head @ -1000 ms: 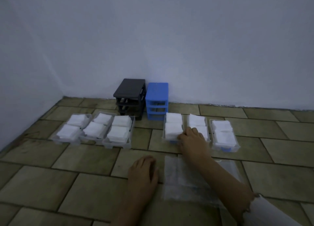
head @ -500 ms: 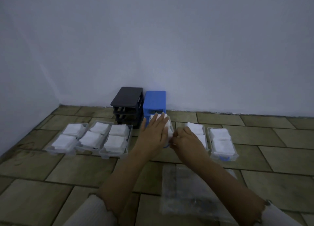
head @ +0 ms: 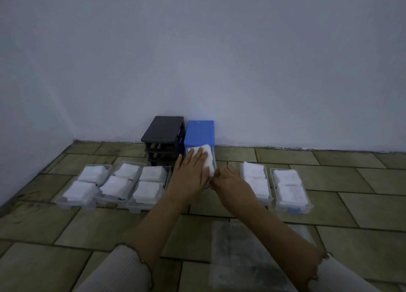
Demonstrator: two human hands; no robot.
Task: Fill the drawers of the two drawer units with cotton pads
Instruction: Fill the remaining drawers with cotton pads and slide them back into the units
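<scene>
Now my left hand (head: 193,175) lies flat on the white cotton pads (head: 208,161) while my right hand (head: 228,182) pinches the clear plastic drawer (head: 213,166), already partly inside the blue drawer unit (head: 199,132) ahead.

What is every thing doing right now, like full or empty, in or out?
Blue unit: one drawer partly in.
That drawer: full of pads.
Black unit: slots empty.
Left hand: flat on the pads.
Right hand: gripping the drawer's front.
Five drawers on the floor: out, filled.

A bare room corner: plain white wall (head: 219,61), brown tiled floor (head: 55,226).
</scene>
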